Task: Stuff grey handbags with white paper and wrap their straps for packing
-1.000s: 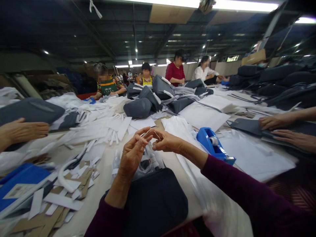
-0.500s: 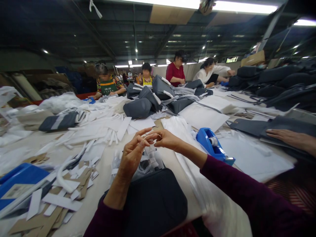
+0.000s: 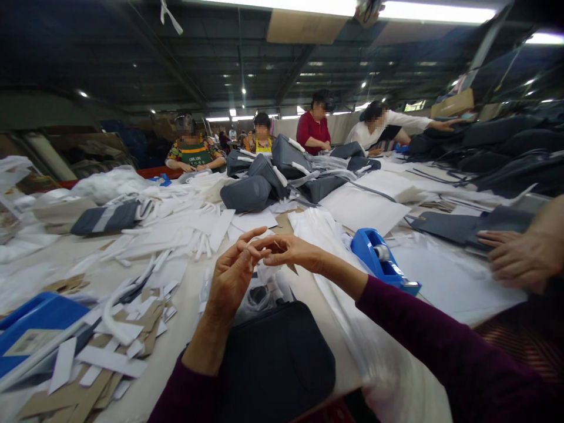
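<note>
Here, the left hand (image 3: 230, 275) and right hand (image 3: 296, 252) met, fingertips pinched, anything held too small to tell, beside a dark bag (image 3: 279, 358) at the table's (image 3: 178, 329) near edge.

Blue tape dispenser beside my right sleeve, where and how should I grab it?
I'd grip the blue tape dispenser by its rounded far end, coming from above and the left, thumb and fingers across its side walls. The tape roll sits mid-body, and the shiny near end may be the cutter. Your right hand is on that left side.
</note>
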Demonstrator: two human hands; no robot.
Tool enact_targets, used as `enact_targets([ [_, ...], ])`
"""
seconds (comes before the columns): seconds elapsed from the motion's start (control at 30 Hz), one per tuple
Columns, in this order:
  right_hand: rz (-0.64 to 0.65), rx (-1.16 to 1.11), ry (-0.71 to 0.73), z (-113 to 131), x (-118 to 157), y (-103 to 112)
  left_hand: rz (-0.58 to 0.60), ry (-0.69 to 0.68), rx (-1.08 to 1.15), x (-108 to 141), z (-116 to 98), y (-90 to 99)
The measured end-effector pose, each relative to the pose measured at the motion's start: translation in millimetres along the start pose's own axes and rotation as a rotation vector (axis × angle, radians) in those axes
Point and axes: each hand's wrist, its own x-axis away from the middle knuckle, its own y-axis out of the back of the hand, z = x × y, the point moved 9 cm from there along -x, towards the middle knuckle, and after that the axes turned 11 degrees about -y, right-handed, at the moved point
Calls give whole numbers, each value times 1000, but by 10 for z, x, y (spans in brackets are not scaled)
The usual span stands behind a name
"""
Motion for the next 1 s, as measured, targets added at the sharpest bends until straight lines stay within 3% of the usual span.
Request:
enact_targets([
  [0.17,-21,200,-21,-53,-38,22,-90,-72,-75,-44,-10,203],
  [0.37,15,-76,-42,-125,-165,158,-407,-42,-84,-22,107,683],
  [0.53,127,-102,-220,-300,-407,85,-486,-2,-88,2,242,931],
  [0.6,113,-130,-268,-337,-503,112,-510,-4,-165,19,266,1024],
  [0.67,8,-170,-278,-341,-600,281,-525,-1,-422,47,232,1114],
  [0.73,-156,-165,-256,-319,-690,566,-446,81,-842,58,215,1135],
  [0.8,-374,-78,-197,-261,-754,907,-221,286,-1233,66,348,1099],
  [0.87,-520,107,-171,-224,-809,1099,45,496,-1458,131,554,1068],
  [0.93,-520,302,-216,-290,-890,1055,216,570,-1557,185,680,1038],
  [1.0,-425,385,-297,-471,-975,859,256,522,-1586,177,713,1021],
])
